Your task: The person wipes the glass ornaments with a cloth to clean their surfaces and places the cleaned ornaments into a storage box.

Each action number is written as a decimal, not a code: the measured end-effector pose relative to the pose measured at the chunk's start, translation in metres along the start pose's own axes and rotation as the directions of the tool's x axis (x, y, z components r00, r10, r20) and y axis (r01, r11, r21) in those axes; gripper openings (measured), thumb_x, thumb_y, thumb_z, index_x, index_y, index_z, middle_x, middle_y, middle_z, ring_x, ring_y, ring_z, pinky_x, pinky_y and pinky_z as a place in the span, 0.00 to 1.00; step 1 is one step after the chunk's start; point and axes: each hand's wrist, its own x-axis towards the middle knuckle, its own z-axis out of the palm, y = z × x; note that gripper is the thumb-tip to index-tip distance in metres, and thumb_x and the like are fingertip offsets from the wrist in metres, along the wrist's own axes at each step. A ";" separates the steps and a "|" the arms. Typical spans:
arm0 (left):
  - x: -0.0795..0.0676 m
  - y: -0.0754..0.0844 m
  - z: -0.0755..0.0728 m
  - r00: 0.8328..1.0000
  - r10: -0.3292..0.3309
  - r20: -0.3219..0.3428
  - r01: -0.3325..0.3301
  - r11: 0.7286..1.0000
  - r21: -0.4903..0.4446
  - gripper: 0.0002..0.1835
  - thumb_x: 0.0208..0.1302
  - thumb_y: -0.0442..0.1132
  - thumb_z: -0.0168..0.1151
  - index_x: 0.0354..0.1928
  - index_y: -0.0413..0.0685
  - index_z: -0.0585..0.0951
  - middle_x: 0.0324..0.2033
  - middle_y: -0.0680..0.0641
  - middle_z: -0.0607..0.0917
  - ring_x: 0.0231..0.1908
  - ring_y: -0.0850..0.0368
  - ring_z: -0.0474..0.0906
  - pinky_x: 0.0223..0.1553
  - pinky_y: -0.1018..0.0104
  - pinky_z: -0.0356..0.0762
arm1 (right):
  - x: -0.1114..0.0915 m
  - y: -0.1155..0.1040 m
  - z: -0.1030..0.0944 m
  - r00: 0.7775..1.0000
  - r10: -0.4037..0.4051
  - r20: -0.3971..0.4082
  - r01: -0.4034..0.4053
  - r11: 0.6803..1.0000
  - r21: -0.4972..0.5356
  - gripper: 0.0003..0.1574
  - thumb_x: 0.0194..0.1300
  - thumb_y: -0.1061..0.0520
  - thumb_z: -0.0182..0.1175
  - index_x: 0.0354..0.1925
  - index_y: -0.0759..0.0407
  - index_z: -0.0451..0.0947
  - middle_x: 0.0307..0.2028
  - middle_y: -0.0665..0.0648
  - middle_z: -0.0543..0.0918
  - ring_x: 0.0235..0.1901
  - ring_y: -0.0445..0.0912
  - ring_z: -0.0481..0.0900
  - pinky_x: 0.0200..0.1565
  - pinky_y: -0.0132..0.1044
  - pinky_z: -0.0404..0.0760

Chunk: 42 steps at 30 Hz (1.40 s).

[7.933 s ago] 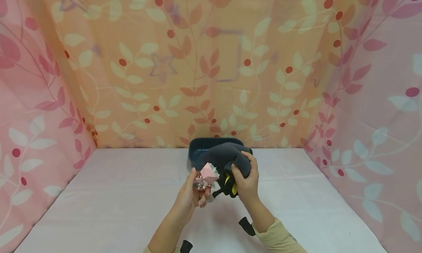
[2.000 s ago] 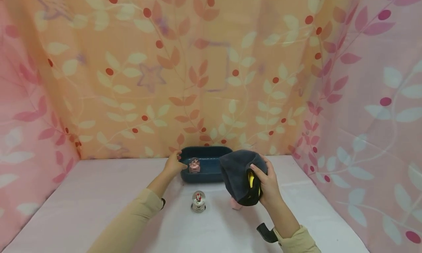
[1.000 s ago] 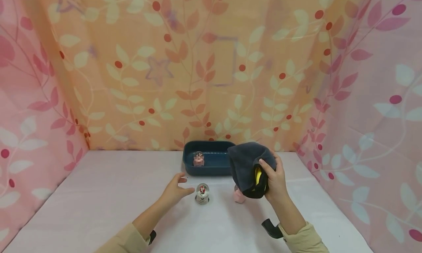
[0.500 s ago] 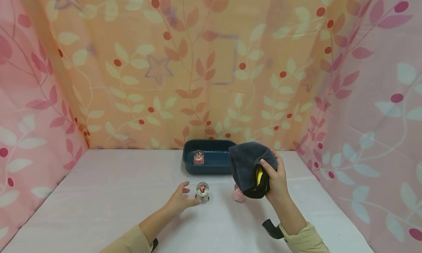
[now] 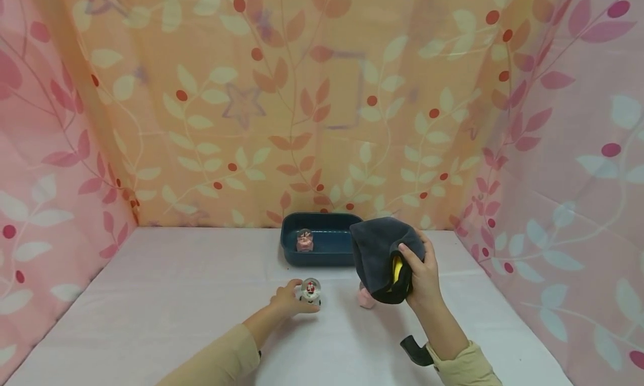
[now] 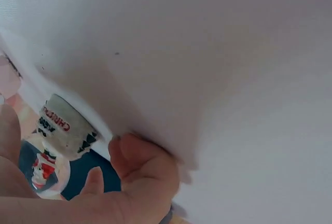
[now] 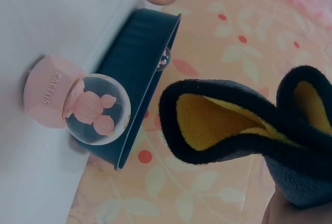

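In the head view, my left hand [image 5: 288,300] reaches round a snow globe [image 5: 310,291] with a red figure inside, thumb along its white base and fingers at its far side. The left wrist view shows the globe's lettered base [image 6: 67,125] standing between thumb and fingers. My right hand [image 5: 424,274] grips a bunched dark grey cloth [image 5: 379,252] with black edging and a yellow inner side, held above the table. Partly behind the cloth stands a pink snow globe [image 7: 78,97], its bear-like figure visible in the right wrist view. Another pink snow globe [image 5: 304,241] sits in the tray's left end.
A dark blue rectangular tray [image 5: 317,260] lies at the back of the white table [image 5: 176,296], before an orange leaf-print curtain [image 5: 241,151]. Pink patterned curtains hang on both sides. Black camera mounts [image 5: 416,351] stick out at the wrists.
A pink snow globe held by my left hand earlier is now in the tray. My left hand has come back from the tray and closed round the white-based globe. The right hand keeps holding the cloth.
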 end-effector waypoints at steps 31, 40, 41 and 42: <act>0.001 0.002 0.013 0.989 0.022 -0.144 0.005 0.983 0.182 0.32 0.43 0.50 0.78 0.50 0.43 0.81 0.35 0.41 0.74 0.41 0.40 0.70 0.44 0.47 0.70 | 0.002 0.006 0.000 1.000 0.004 0.003 -0.004 1.000 0.023 0.23 0.71 0.63 0.53 0.60 0.50 0.61 0.55 0.52 0.70 0.49 0.42 0.74 0.51 0.30 0.75; -0.006 0.003 0.010 0.989 0.026 -0.145 -0.015 0.997 0.073 0.31 0.46 0.45 0.78 0.52 0.37 0.79 0.39 0.39 0.73 0.42 0.40 0.71 0.44 0.47 0.72 | 0.001 0.007 -0.001 1.000 0.007 0.002 -0.007 1.000 0.017 0.23 0.71 0.62 0.54 0.60 0.50 0.61 0.55 0.52 0.70 0.49 0.43 0.74 0.51 0.30 0.76; -0.007 0.004 0.009 0.989 0.022 -0.143 -0.013 0.998 0.064 0.32 0.46 0.45 0.78 0.52 0.37 0.79 0.40 0.39 0.73 0.43 0.40 0.71 0.44 0.48 0.72 | 0.001 0.007 -0.001 1.000 0.008 0.003 -0.008 1.000 0.016 0.23 0.71 0.62 0.54 0.60 0.50 0.61 0.55 0.52 0.70 0.49 0.43 0.74 0.51 0.30 0.76; -0.008 0.005 0.008 0.990 0.018 -0.137 -0.011 0.999 0.053 0.33 0.46 0.45 0.78 0.53 0.36 0.78 0.41 0.39 0.74 0.43 0.40 0.72 0.44 0.48 0.72 | 0.001 0.007 -0.001 1.000 0.008 0.007 -0.008 1.000 0.018 0.23 0.71 0.62 0.54 0.60 0.50 0.61 0.55 0.52 0.70 0.49 0.43 0.74 0.51 0.30 0.76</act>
